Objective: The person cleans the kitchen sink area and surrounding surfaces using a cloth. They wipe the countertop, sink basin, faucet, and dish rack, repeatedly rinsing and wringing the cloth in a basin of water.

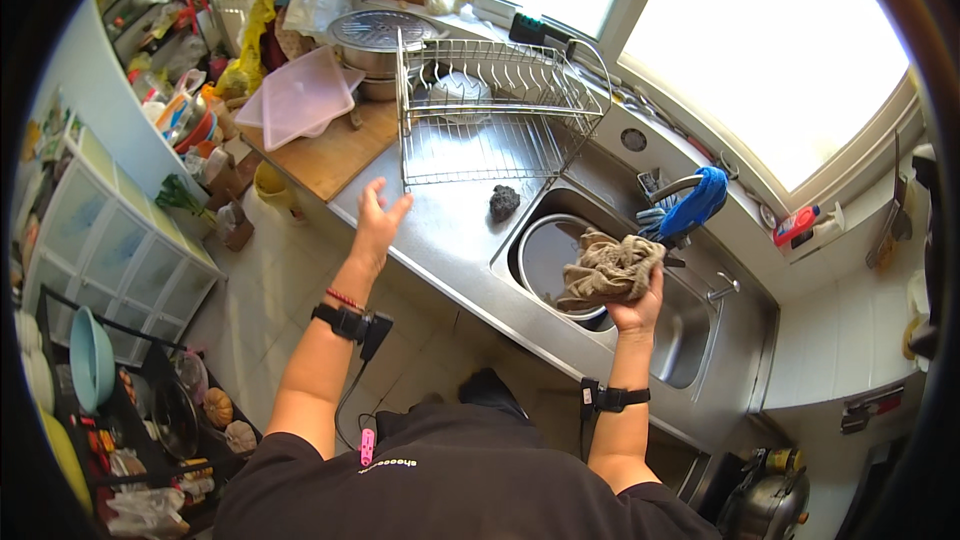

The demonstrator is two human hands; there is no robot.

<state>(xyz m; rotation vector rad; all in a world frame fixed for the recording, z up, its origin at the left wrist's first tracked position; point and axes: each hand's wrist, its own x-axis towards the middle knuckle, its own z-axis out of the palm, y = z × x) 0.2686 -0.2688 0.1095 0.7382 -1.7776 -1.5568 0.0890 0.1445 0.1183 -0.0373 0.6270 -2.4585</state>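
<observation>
My right hand [639, 298] grips a bunched brown cloth [611, 270] above the left bowl of the steel sink [501, 261]. Below the cloth, a round metal basin [540, 240] with dark liquid sits in that bowl; the cloth hides part of it. Fingers apart and holding nothing, my left hand [380, 221] hovers by the front edge of the steel counter [442, 229]. A dark scouring pad [505, 203] lies on the counter between the hand and the sink. Behind it stands a wire dish rack [495, 112] with a white basket [461, 97].
Pink plastic lids or boards [307, 101] lie on a wooden board [352, 154] at left, near a lidded steel pot [382, 37]. A faucet with a blue cloth [697, 199] over it rises behind the sink. A yellow bucket [277, 191] stands on the floor.
</observation>
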